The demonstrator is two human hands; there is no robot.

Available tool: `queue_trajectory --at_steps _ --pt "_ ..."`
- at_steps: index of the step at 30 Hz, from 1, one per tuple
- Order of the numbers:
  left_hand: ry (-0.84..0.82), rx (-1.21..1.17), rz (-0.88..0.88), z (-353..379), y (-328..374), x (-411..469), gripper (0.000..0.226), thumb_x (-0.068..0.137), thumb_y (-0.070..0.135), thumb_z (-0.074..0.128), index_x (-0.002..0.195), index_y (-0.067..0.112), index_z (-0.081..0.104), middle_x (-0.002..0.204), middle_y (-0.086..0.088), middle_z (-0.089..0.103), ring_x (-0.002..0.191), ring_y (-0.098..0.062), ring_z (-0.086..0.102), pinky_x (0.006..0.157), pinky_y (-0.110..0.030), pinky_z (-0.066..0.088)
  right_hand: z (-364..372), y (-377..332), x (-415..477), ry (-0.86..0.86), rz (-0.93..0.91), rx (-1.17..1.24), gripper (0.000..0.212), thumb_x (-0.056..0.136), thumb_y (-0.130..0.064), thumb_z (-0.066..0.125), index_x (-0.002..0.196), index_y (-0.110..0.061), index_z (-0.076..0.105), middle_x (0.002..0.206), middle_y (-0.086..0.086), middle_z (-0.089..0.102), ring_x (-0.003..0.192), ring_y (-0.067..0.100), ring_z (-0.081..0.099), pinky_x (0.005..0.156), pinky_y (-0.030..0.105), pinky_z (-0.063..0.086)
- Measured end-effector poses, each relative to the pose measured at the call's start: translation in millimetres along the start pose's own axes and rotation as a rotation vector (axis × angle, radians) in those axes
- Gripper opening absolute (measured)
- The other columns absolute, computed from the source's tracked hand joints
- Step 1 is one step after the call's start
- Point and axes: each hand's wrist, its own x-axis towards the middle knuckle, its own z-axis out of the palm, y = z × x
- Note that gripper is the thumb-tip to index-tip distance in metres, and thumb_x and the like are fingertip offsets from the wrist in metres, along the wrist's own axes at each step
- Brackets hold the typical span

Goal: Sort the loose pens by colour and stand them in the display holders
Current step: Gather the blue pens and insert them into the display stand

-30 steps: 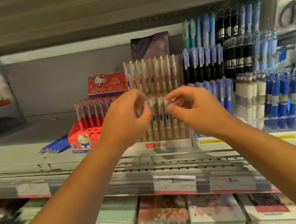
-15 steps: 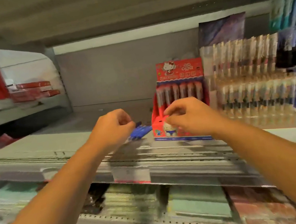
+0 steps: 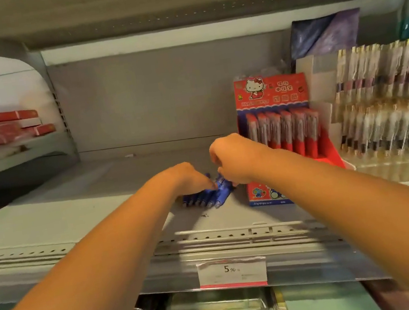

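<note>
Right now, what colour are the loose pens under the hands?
Blue; the loose pens show best in the head view.

Blue pens: about six. Hands: two. Red display box: one. Price tag: one.

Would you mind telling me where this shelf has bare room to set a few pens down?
The shelf is bare left of the blue pens, and behind them to the back wall. Right of them it is crowded: the red display box and the clear pen holder stand close together.

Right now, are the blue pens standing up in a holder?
No, the blue pens lie flat in a bunch on the shelf, left of the red display box.
</note>
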Motion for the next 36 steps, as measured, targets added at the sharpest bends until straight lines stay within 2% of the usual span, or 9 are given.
queue_trajectory --at_steps 3,7,12,15,18,21,27,31,36 --pt "-0.129 0.023 -0.018 -0.5 2.0 12.4 0.048 0.079 0.058 0.072 0.071 0.013 0.057 0.070 -0.004 0.061 0.058 -0.017 0.056 0.050 -0.027 0.041 -2.2 -11.2 14.8 -0.160 0.024 -0.195 0.033 0.075 0.002 0.077 0.072 -0.007 0.046 0.069 0.009 0.055 0.054 0.020 0.049 0.057 0.034 0.044" --pt "-0.270 0.038 -0.027 -2.9 5.4 22.7 0.045 0.084 0.058 0.067 0.079 0.015 0.055 0.079 -0.006 0.059 0.062 -0.019 0.057 0.052 -0.025 0.044 4.4 -11.5 32.2 -0.330 0.084 -0.196 0.020 0.094 -0.005 0.058 0.076 -0.005 0.051 0.076 0.014 0.059 0.066 0.032 0.065 0.070 0.044 0.059" --pt "-0.340 0.089 0.039 -3.3 13.3 24.8 0.040 0.092 0.051 0.057 0.074 0.016 0.049 0.077 -0.008 0.054 0.063 -0.021 0.055 0.058 -0.026 0.046 5.3 -21.7 39.6 -0.420 0.105 -0.292 0.006 0.097 -0.015 0.056 0.095 -0.012 0.052 0.069 0.004 0.054 0.053 0.020 0.055 0.050 0.031 0.048" --pt "-0.360 0.120 0.088 -7.0 12.2 23.5 0.038 0.095 0.046 0.054 0.073 0.015 0.050 0.076 -0.008 0.054 0.064 -0.022 0.055 0.064 -0.027 0.047 7.9 -23.8 42.0 -0.432 0.145 -0.287 0.009 0.097 -0.020 0.056 0.096 -0.011 0.054 0.073 0.004 0.053 0.061 0.022 0.059 0.058 0.032 0.050" --pt "-0.397 0.098 0.152 -12.6 12.3 19.6 0.036 0.097 0.035 0.051 0.069 0.013 0.053 0.057 -0.007 0.059 0.049 -0.020 0.058 0.049 -0.023 0.049 12.4 -21.6 43.3 -0.474 0.298 -0.088 0.026 0.100 -0.022 0.052 0.099 0.003 0.060 0.076 0.012 0.063 0.062 0.027 0.070 0.069 0.039 0.059" --pt "-0.453 0.052 0.222 -11.2 10.4 18.2 0.041 0.100 0.027 0.046 0.063 0.011 0.054 0.034 0.001 0.052 0.026 -0.011 0.049 0.030 -0.016 0.040 15.4 -21.0 43.8 -0.459 0.403 0.006 0.024 0.098 -0.015 0.055 0.105 0.006 0.062 0.078 0.016 0.068 0.047 0.023 0.066 0.051 0.033 0.057" --pt "-0.473 0.001 0.225 -8.0 6.5 22.6 0.045 0.095 0.026 0.052 0.054 0.010 0.063 0.037 -0.001 0.055 0.027 -0.015 0.051 0.031 -0.021 0.044 24.1 -23.7 44.6 -0.347 0.529 0.180 0.020 0.094 -0.005 0.060 0.110 0.007 0.063 0.106 0.028 0.058 0.080 0.043 0.071 0.073 0.048 0.061" --pt "-0.500 -0.008 0.203 -9.7 7.7 22.8 0.056 0.094 0.024 0.050 0.042 0.010 0.063 0.037 -0.003 0.055 0.027 -0.017 0.051 0.033 -0.024 0.046 18.5 -30.6 38.2 -0.264 0.486 -0.011 0.031 0.089 -0.016 0.070 0.114 0.001 0.060 0.090 0.017 0.064 0.063 0.027 0.064 0.058 0.033 0.058" --pt "-0.485 0.095 0.275 1.8 16.0 22.3 0.066 0.095 0.033 0.050 0.032 0.017 0.060 0.042 -0.002 0.056 0.031 -0.015 0.049 0.041 -0.018 0.043 6.4 -35.0 37.2 -0.113 0.393 -0.167 0.052 0.088 -0.006 0.065 0.136 0.000 0.045 0.130 0.018 0.055 0.115 0.031 0.057 0.079 0.030 0.044"
